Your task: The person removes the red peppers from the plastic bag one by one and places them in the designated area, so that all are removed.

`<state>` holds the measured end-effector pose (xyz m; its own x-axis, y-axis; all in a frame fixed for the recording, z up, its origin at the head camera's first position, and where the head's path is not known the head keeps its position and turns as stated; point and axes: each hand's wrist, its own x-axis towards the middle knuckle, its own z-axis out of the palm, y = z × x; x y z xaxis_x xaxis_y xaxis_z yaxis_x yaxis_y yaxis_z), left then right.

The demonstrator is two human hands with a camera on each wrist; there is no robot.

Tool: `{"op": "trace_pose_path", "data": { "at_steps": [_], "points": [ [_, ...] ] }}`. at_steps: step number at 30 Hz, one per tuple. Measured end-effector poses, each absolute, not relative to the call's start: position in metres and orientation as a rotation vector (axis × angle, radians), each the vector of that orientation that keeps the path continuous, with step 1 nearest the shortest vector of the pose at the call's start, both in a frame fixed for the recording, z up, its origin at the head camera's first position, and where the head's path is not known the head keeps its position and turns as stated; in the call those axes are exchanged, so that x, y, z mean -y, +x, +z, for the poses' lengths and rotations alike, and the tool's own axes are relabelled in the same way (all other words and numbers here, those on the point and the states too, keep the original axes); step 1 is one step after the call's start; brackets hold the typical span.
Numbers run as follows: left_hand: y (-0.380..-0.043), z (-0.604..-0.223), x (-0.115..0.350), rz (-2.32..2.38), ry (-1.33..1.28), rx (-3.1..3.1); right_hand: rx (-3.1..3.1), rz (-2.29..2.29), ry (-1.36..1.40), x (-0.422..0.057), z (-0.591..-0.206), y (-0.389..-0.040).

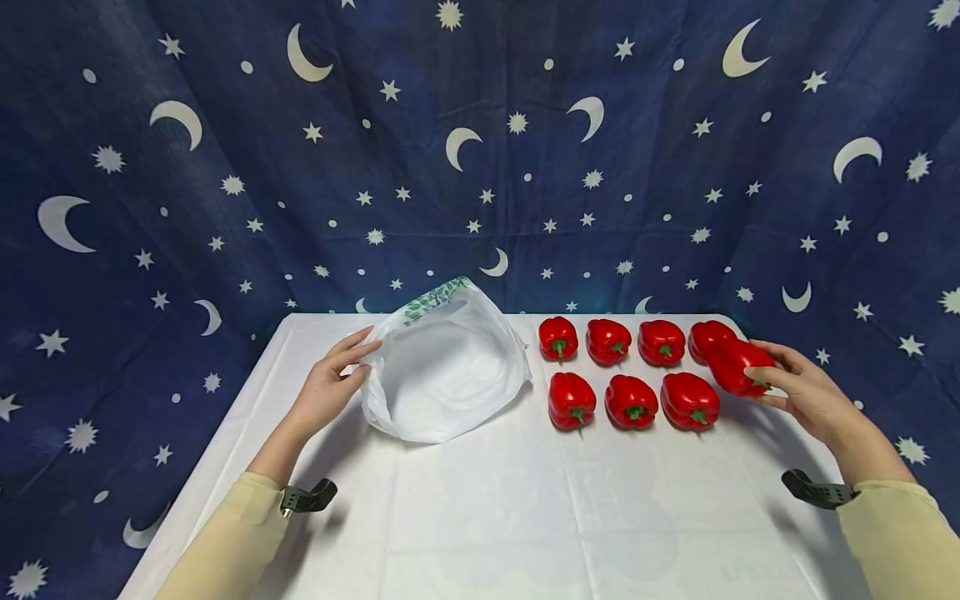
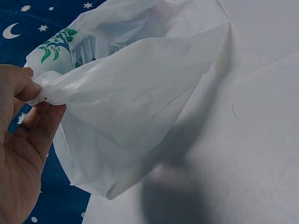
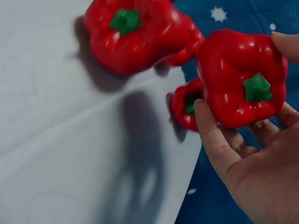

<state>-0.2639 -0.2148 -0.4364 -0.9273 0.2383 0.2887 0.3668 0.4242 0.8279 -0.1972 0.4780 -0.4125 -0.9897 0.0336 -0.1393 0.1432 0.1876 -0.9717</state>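
Observation:
At the left, my left hand (image 1: 330, 387) pinches the rim of a white plastic bag (image 1: 390, 421) with a green leaf print. The left wrist view shows the bag's edge (image 2: 117, 98) bunched between thumb and fingers, its mouth spread wide. Over at the right, my right hand (image 1: 806, 392) grips a red bell pepper (image 1: 735, 367) with a green stem, lifted above the table. In the right wrist view the held pepper (image 3: 240, 77) sits between thumb and fingers, stem toward the camera.
Two rows of red bell peppers lie right of the bag, the back row with one pepper (image 1: 558, 339) nearest it and the front row starting with another (image 1: 572, 402). A white cloth covers the table (image 1: 480, 517). Behind hangs a dark blue curtain (image 1: 525, 217) with moons and stars.

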Motion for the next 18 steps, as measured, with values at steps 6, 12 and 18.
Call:
{"op": "trace_pose_path", "data": {
  "at_steps": [6,12,18],
  "points": [
    [-0.264,-0.436,0.214,-1.536,-0.533,2.550,-2.356,-1.885,0.271,-0.491,-0.429,-0.192],
    [-0.263,-0.434,0.214,-1.555,-0.550,2.533,-2.425,-1.765,0.305,-0.498,-0.442,-0.192],
    [-0.264,-0.436,0.214,-1.533,-0.541,2.544,-2.455,-1.688,0.350,-0.500,-0.451,-0.192]
  ]
}}
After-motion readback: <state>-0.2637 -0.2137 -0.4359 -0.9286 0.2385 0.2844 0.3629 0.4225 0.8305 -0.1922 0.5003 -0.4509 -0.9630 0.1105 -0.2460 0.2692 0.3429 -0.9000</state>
